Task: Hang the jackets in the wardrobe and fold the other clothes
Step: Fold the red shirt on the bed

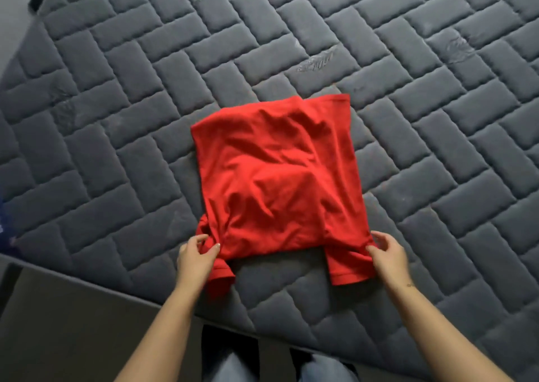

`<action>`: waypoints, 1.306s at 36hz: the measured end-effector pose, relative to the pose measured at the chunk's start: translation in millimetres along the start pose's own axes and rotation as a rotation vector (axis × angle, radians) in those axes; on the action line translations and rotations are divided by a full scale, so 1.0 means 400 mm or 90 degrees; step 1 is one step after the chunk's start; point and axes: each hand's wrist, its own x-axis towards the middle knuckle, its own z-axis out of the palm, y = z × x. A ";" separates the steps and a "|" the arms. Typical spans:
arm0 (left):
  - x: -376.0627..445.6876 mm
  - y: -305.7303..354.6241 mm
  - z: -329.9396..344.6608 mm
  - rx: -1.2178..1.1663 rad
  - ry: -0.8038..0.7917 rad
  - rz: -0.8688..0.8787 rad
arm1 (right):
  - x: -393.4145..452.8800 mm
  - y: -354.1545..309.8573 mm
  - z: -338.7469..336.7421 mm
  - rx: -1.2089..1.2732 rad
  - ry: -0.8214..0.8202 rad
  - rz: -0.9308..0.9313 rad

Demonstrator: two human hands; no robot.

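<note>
- Bottom centre: blue-jeaned legs [318, 370] at the bed's near edge.
- Lower left: left hand [194, 257], fingers [214, 249] curled, pinching the near left corner of the wrinkled red cotton T-shirt [274, 174].
- Lower right: right hand [386, 254], fingers [372, 249] bent, pinching the near right corner by the sleeve.
- Centre: the T-shirt lies folded over on the dark grey quilted mattress [408, 60], sleeves nearest.
</note>
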 end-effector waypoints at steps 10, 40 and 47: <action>0.037 -0.016 0.119 0.244 0.017 -0.010 | 0.077 0.014 0.109 -0.322 0.031 0.023; 0.071 0.137 0.119 -0.529 -0.154 -0.281 | 0.134 -0.094 0.113 0.408 -0.167 0.281; 0.103 0.155 0.182 -0.337 0.052 -0.060 | 0.182 -0.128 0.196 0.187 0.042 0.020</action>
